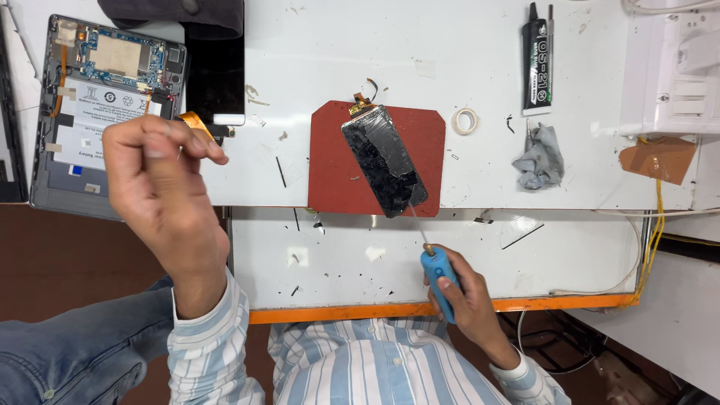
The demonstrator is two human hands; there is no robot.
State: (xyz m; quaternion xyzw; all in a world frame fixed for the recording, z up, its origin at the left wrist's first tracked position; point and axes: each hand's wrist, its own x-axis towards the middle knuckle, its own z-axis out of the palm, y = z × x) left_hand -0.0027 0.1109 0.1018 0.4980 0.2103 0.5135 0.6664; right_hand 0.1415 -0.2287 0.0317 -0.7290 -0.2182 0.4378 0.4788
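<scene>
A cracked black phone screen [382, 157] with an orange flex cable at its top lies tilted on a dark red mat [334, 172]. My right hand [465, 296] grips a blue-handled tool [439, 281] near the table's front edge; its thin metal shaft reaches up to the screen's lower right corner. My left hand [161, 187] is raised at the left with fingers curled loosely, nothing visible in it, over the edge of an opened tablet [97, 105].
The opened tablet shows its battery and circuit board; a dark panel [216, 82] lies beside it. A black glue tube [536, 64], tape roll [466, 121], grey cloth [540, 157], white box [671, 67] and yellow wires [658, 217] sit at the right.
</scene>
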